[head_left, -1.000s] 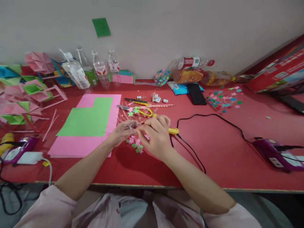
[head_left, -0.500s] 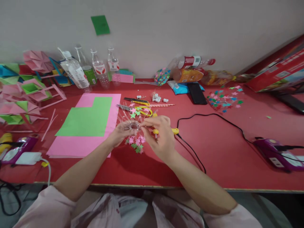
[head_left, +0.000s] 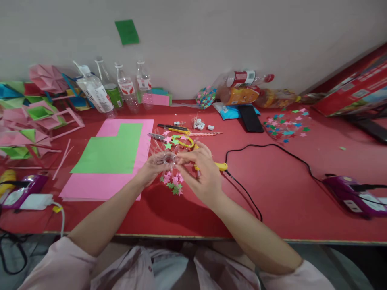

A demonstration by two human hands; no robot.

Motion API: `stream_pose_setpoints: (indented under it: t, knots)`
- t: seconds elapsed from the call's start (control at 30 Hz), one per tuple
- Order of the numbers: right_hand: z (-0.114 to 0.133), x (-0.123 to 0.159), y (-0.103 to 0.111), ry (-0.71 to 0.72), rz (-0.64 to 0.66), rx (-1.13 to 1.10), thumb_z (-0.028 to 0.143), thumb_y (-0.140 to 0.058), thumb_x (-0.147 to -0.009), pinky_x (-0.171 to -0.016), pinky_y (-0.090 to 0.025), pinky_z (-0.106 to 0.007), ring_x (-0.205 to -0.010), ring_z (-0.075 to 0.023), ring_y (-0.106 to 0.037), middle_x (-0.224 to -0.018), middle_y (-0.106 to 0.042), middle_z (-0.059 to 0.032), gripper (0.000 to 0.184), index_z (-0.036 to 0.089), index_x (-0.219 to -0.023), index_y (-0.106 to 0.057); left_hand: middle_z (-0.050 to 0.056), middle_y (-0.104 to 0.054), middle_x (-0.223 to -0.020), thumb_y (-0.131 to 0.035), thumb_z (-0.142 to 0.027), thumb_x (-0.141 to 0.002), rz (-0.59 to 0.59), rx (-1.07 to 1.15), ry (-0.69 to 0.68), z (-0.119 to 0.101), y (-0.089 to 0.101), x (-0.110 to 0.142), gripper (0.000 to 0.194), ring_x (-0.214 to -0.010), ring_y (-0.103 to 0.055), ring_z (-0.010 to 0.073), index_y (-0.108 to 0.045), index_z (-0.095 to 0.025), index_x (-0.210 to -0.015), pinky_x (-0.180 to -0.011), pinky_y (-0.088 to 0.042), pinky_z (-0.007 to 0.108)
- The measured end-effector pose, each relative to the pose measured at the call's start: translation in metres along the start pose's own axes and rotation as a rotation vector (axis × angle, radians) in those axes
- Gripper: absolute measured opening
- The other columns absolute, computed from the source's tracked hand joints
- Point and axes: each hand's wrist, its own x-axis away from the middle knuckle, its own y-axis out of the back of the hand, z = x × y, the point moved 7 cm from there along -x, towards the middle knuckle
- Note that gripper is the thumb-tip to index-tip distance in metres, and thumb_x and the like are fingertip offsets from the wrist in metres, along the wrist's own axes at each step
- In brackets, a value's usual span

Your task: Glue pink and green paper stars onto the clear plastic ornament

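Note:
Above the red table, a clear plastic bottle piece (head_left: pixel 169 158) is cut into strips that spread from its round neck. Pink and green paper stars (head_left: pixel 172 183) hang at the ends of the strips. My left hand (head_left: pixel 151 167) is closed around the piece's left side, by the neck. From the other side, the fingers of my right hand (head_left: pixel 201 169) are pinched on the clear plastic close to the neck; the exact spot is hard to see. Scissors with yellow handles (head_left: pixel 186 141) lie just behind. A yellow-handled corded tool (head_left: pixel 223 166) rests partly hidden behind my right hand.
Green paper (head_left: pixel 109 151) on pink sheets (head_left: pixel 99 186) lies at the left, beside folded paper shapes (head_left: pixel 39 112). Clear bottles (head_left: pixel 128 86) stand along the wall. A phone (head_left: pixel 250 119), a star-covered clear piece (head_left: pixel 287 125) and a purple power strip (head_left: pixel 347 193) are to the right. A black cord (head_left: pixel 272 145) crosses the table.
The bottle piece has shifted very slightly left in my hands. My right fingers have changed their pinch a little near the neck; everything else stays put.

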Motion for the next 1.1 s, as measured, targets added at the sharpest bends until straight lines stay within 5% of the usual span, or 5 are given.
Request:
stream_pose_setpoints:
  t: [0.33, 0.6, 1.1]
  knots:
    - [0.003, -0.002, 0.006, 0.029, -0.039, 0.028, 0.016, -0.060, -0.083, -0.101, -0.040, -0.047, -0.075, -0.0130, -0.065, -0.075, -0.070, 0.0042, 0.010, 0.024, -0.076, -0.061, 0.001, -0.069, -0.085, -0.080, -0.019, -0.058, -0.049, -0.003, -0.015, 0.000, 0.005, 0.000, 0.030, -0.079, -0.061, 0.0130, -0.071, -0.019, -0.087, -0.074, -0.045, 0.026]
    - [0.010, 0.001, 0.010, 0.196, -0.074, 0.070, 0.009, -0.064, -0.079, -0.096, -0.047, -0.045, -0.066, -0.0112, -0.063, -0.071, -0.071, 0.0041, 0.015, 0.023, -0.074, -0.059, 0.001, -0.070, -0.089, -0.078, -0.020, -0.062, -0.014, -0.079, -0.046, 0.000, 0.007, -0.001, 0.030, -0.082, -0.062, 0.0141, -0.070, -0.020, -0.091, -0.076, -0.045, 0.027]
    - [0.002, -0.001, 0.003, 0.056, -0.020, 0.023, 0.013, -0.057, -0.082, -0.101, -0.042, -0.044, -0.080, -0.0141, -0.062, -0.082, -0.069, 0.0035, 0.020, 0.025, -0.098, -0.056, 0.004, -0.071, -0.091, -0.075, -0.027, -0.069, 0.071, -0.170, -0.067, 0.001, 0.004, -0.001, 0.030, -0.086, -0.063, 0.0173, -0.071, -0.021, -0.098, -0.081, -0.047, 0.032]
